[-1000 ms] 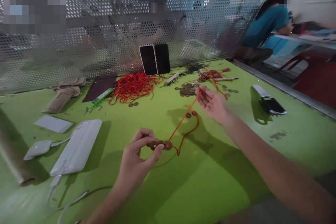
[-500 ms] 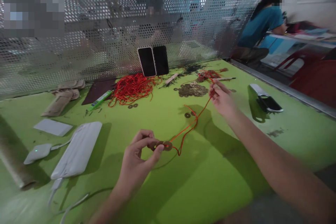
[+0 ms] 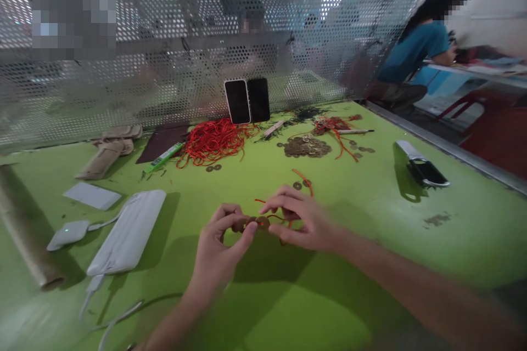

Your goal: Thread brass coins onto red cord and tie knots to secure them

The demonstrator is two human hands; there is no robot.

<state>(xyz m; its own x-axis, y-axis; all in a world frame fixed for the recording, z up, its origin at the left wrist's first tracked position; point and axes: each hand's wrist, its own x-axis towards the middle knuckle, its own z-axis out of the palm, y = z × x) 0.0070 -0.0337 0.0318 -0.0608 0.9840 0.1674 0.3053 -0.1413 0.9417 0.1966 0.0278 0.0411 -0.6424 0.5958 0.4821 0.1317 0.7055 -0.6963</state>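
Note:
Between the thumb and fingers of my left hand (image 3: 224, 244) is a short row of round brass coins (image 3: 262, 223) with holes, strung on red cord. My right hand (image 3: 307, 219) is just right of the row, its thumb and index finger spread apart beside the end coin. Red cord (image 3: 278, 218) runs from the coins past the fingers of my right hand, which partly hide it. Another stretch of cord lies beyond that hand, near two loose coins (image 3: 297, 186) on the green table (image 3: 313, 296).
A tangle of red cord (image 3: 214, 142) and a coin pile (image 3: 307, 146) lie farther back. Two phones (image 3: 237, 101) lean against a perforated metal screen (image 3: 164, 82). A white power bank (image 3: 127, 233) with cables and a bamboo tube (image 3: 28, 236) are at left, a watch-like device (image 3: 424, 167) at right.
My right hand has let go of the cord at the back and come down leftward to the coins. The cord end now lies by the back bundle. My left hand keeps its hold.

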